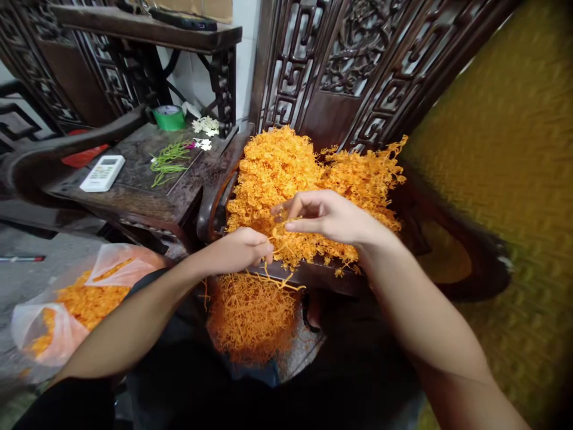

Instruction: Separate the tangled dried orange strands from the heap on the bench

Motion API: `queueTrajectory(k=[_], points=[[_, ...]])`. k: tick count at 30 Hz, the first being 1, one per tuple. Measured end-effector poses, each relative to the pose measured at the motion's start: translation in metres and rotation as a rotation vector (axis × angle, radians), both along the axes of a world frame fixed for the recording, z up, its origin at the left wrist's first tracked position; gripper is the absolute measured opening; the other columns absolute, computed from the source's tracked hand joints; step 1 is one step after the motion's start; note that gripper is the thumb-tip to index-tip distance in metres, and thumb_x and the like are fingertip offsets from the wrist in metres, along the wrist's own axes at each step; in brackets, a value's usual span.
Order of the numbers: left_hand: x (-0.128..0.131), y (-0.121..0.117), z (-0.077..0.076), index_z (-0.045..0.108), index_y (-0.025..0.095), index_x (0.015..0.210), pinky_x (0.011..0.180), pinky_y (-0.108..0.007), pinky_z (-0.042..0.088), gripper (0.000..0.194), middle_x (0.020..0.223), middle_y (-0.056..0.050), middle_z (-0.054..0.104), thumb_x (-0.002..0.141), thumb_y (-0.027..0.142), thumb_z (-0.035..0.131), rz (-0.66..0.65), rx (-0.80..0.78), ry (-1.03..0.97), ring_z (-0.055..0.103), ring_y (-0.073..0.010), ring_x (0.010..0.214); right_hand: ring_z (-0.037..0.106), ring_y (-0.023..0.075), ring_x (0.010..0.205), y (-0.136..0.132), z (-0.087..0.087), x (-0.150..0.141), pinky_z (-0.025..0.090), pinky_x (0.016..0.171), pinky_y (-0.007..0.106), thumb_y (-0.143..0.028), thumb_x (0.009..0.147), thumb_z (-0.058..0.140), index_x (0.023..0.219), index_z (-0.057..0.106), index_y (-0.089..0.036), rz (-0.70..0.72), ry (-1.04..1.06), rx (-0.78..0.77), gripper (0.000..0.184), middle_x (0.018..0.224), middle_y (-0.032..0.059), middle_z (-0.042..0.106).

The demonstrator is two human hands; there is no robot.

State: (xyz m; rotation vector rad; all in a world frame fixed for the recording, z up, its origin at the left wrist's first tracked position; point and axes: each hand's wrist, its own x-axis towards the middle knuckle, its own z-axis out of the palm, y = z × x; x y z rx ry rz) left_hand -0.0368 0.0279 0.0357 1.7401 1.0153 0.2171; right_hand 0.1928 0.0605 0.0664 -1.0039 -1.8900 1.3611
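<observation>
My left hand (244, 248) pinches a thin, branched orange plastic stem (282, 282), whose bare ends hang below the fingers. Just right of it, my right hand (324, 220) has its thumb and fingers curled around a small orange piece (280, 229) at the upper part of the stem; its exact shape is blurred. Behind both hands rises a big pile of orange plastic flower sprigs (280, 164) on a dark wooden chair seat (308, 276). Below the hands, a heap of bare orange stems (253, 313) fills a container between my legs.
A plastic bag (62, 334) with orange pieces lies on the floor at left. On the wooden side table (143, 200) are a white remote control (102, 173), green tape (169, 118), green stems (169, 160) and white flowers (205, 126). Carved chair backs (340, 107) stand behind.
</observation>
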Motion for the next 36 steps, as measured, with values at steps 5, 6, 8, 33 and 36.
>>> queueTrajectory(k=[5, 6, 8, 33, 36], points=[[-0.007, -0.007, 0.001, 0.069, 0.016, 0.075, 0.06, -0.027, 0.036, 0.034, 0.063, 0.001, 0.057, 0.097, 0.033, 0.049, -0.074, 0.026, -0.002, 0.048, -0.0105, 0.059, 0.071, 0.018, 0.067, 0.03, -0.013, 0.016, 0.063, 0.071, 0.038, -0.038, 0.067, 0.096, 0.074, 0.067, -0.023, -0.57, 0.282, 0.246, 0.033, 0.073, 0.0014, 0.073], [-0.009, -0.009, 0.0, 0.069, 0.016, 0.075, 0.059, -0.026, 0.036, 0.033, 0.062, 0.001, 0.057, 0.096, 0.033, 0.05, -0.109, 0.005, 0.001, 0.049, -0.0106, 0.059, 0.071, 0.0175, 0.067, 0.033, -0.01, 0.024, 0.063, 0.073, 0.038, -0.036, 0.068, 0.096, 0.08, 0.069, -0.025, -0.617, 0.329, 0.305, 0.032, 0.074, 0.0001, 0.073], [-0.013, -0.01, -0.001, 0.069, 0.017, 0.076, 0.059, -0.026, 0.037, 0.032, 0.062, 0.001, 0.057, 0.096, 0.032, 0.05, -0.147, -0.027, 0.021, 0.051, -0.0105, 0.059, 0.072, 0.018, 0.067, 0.028, 0.0, 0.032, 0.063, 0.074, 0.038, -0.034, 0.068, 0.096, 0.09, 0.073, -0.026, -0.535, 0.304, 0.292, 0.034, 0.074, -0.001, 0.074], [0.01, -0.02, -0.05, 0.081, 0.013, 0.098, 0.075, -0.037, 0.054, 0.031, 0.09, -0.02, 0.078, 0.092, 0.022, 0.052, -0.059, 0.491, 0.378, 0.075, -0.0305, 0.083, 0.066, 0.0263, 0.096, 0.208, 0.021, -0.011, 0.051, 0.087, 0.042, -0.026, 0.083, 0.067, 0.104, 0.079, -0.014, -0.609, -0.831, 0.725, 0.027, 0.11, 0.017, 0.072], [0.019, -0.014, -0.059, 0.079, 0.012, 0.094, 0.079, -0.041, 0.056, 0.029, 0.088, -0.02, 0.077, 0.094, 0.025, 0.053, 0.084, 0.409, 0.202, 0.075, -0.0326, 0.086, 0.065, 0.0309, 0.112, 0.225, 0.014, -0.023, 0.049, 0.097, 0.045, -0.015, 0.08, 0.059, 0.107, 0.081, -0.014, -0.542, -0.967, 0.761, 0.035, 0.129, 0.0202, 0.067]])
